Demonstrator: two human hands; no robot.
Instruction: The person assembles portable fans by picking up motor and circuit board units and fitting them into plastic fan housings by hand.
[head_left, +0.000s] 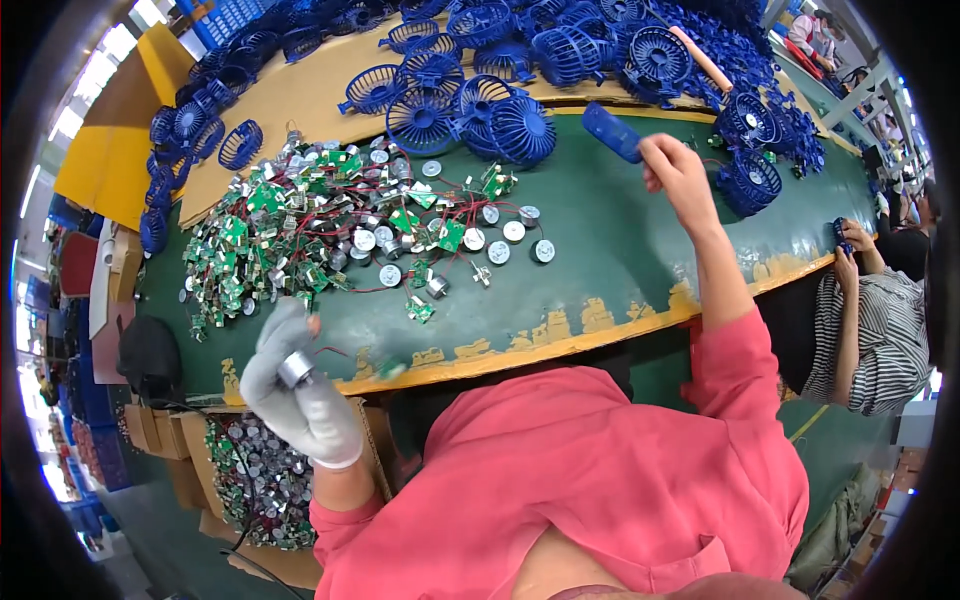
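My left hand (300, 395), in a pale glove, is closed on a small silver motor (297, 368). A red wire runs from the motor to a green circuit board, blurred, near the table's front edge. Raised over the table, my right hand (676, 175) pinches one end of a flat blue plastic piece (612, 132), long and rounded, perhaps a fan handle. A wide heap of motors with wired circuit boards (290, 215) lies between my hands, toward the left. Beyond it, several round blue fan cages (425, 118) rest on the cardboard and table.
A cardboard box (195, 450) of more motors stands below the table at left. To my right are assembled-looking blue fan pieces (750, 180). Farther right, a person in a striped top (870, 330) holds a blue part. The table's worn yellow edge (540, 340) runs before me.
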